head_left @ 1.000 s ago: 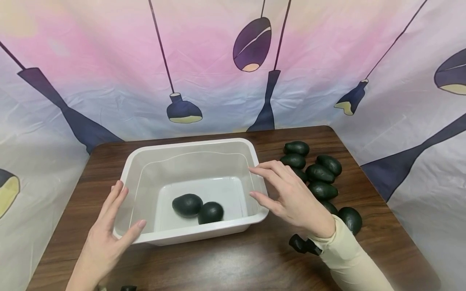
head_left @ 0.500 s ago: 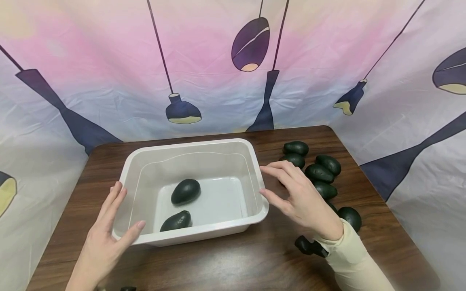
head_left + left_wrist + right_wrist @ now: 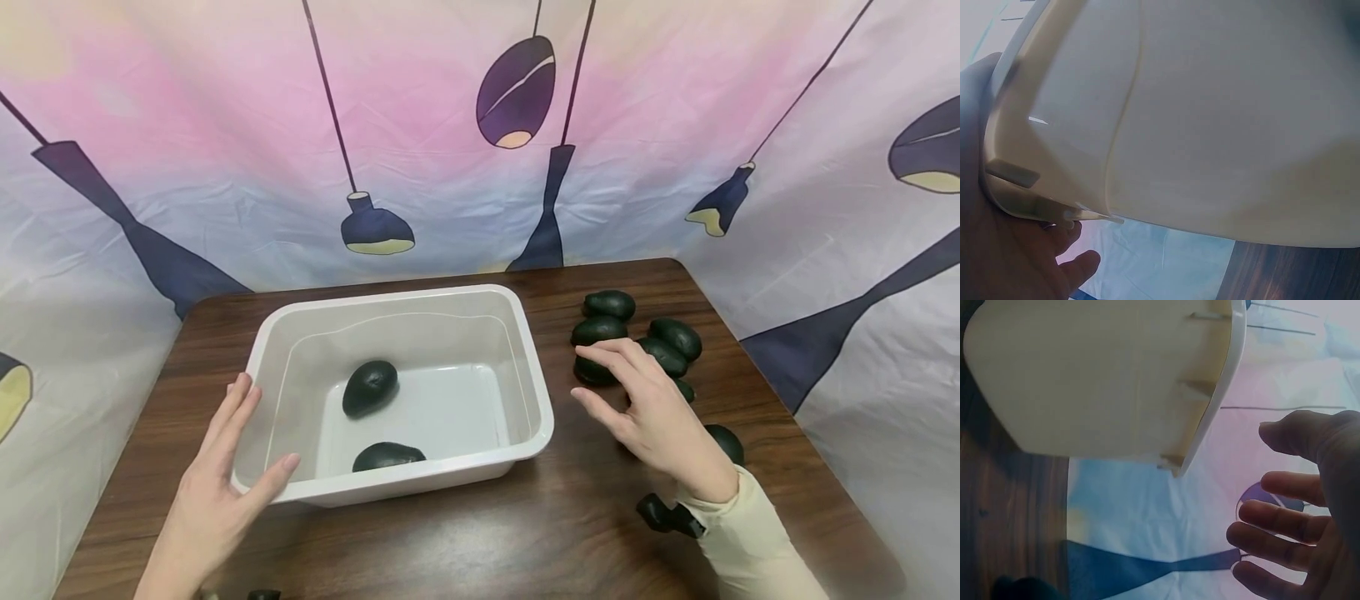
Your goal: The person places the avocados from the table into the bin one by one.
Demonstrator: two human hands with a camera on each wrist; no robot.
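A person is standing at a dark wooden surface (image 3: 465, 542). The right hand (image 3: 660, 421) is now hovering over the loose avocados (image 3: 660, 350) piled to the right of the white tub (image 3: 401, 300); a second ago it was at the tub's right rim, so it has drawn away from the tub and across to the pile. Its fingers (image 3: 600, 354) are spread and relaxed, gripping nothing, and the fingertips are lying just above the nearest avocado (image 3: 592, 372) of the pile; whether they are touching it cannot be told. The two avocados inside the tub have shifted as well: one (image 3: 370, 388) is now lying near the left middle of the floor and the other (image 3: 388, 456) against the near wall, well apart, where a second ago they were touching. This suggests a fruit freshly dropped in and a hand going back for another.

The left hand (image 3: 217, 492) is resting against the tub's near left corner as before, fingers straight, the thumb pressing on the outer wall; the left wrist view is showing the palm (image 3: 997, 250) under the rim.
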